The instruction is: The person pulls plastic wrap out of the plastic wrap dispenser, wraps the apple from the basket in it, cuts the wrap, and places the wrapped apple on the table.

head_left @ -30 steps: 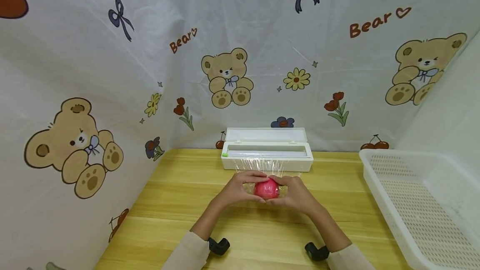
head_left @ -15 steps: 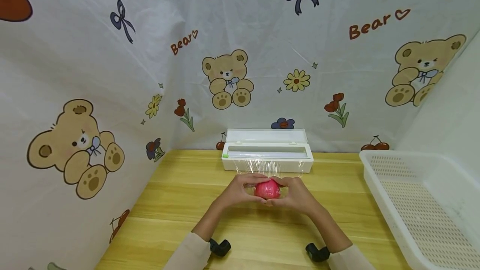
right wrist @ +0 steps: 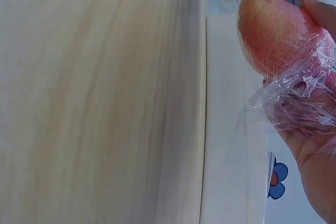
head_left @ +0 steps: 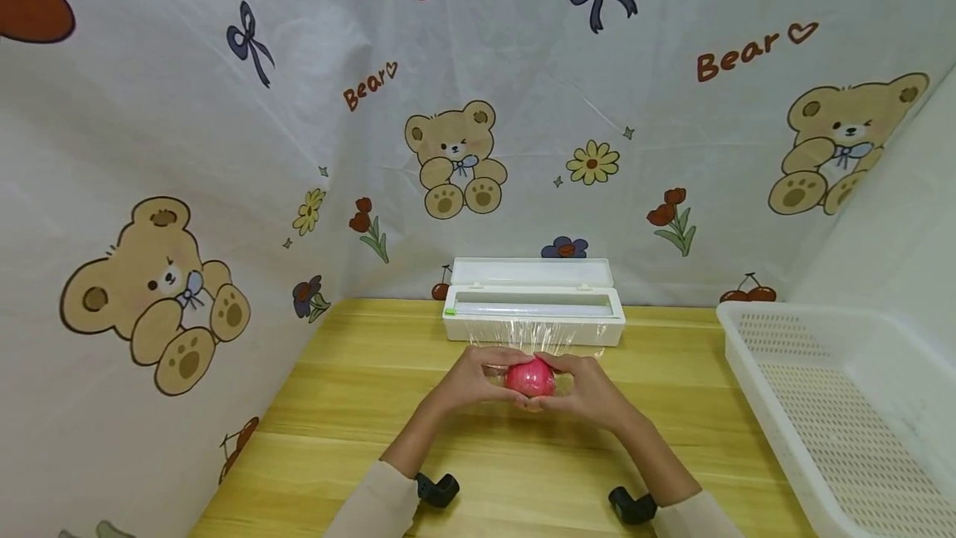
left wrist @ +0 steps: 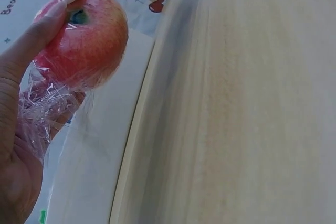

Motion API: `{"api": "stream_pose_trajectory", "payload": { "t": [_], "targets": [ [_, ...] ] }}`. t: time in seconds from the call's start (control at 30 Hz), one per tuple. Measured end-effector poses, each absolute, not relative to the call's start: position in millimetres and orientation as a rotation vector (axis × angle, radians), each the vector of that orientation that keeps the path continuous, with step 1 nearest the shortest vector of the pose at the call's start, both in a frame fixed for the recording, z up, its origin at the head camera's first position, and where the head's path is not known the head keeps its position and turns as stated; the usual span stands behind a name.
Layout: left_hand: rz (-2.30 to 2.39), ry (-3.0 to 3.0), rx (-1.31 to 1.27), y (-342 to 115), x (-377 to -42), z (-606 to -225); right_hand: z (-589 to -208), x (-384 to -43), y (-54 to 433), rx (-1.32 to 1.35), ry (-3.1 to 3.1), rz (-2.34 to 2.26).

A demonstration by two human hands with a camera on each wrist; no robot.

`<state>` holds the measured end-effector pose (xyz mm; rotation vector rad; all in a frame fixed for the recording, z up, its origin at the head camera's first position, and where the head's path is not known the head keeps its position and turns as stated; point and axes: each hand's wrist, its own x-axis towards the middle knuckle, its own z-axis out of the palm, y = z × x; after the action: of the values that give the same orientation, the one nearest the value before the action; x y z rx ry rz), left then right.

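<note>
A red apple in clear cling film is held between both hands, in front of a long white cling film box. My left hand grips its left side and my right hand its right. The thumbs meet at the near side, fingers reaching over the far side. In the left wrist view, the left thumb presses near the apple's stem hollow. Crumpled cling film bunches against the right palm in the right wrist view. Stretched film fans from the box to the apple.
The box's lid stands raised against the patterned cloth backdrop. A white perforated basket stands at the right on the wooden table. Black wrist cameras sit at both wrists.
Both hands keep their grip on the apple in almost the same place. The apple has shifted and turned very slightly between the fingers. The head view has tilted a little.
</note>
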<state>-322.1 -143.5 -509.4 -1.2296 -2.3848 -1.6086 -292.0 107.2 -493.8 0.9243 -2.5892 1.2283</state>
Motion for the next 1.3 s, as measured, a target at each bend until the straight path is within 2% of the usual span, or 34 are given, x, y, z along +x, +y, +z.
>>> {"api": "stream_pose_trajectory", "payload": {
  "t": [1.3],
  "targets": [
    [-1.684,-2.574,-0.965,-135.4,-329.6,-499.5,-494.8,-296.5,110.8,1.007,-2.28,1.125]
  ]
}}
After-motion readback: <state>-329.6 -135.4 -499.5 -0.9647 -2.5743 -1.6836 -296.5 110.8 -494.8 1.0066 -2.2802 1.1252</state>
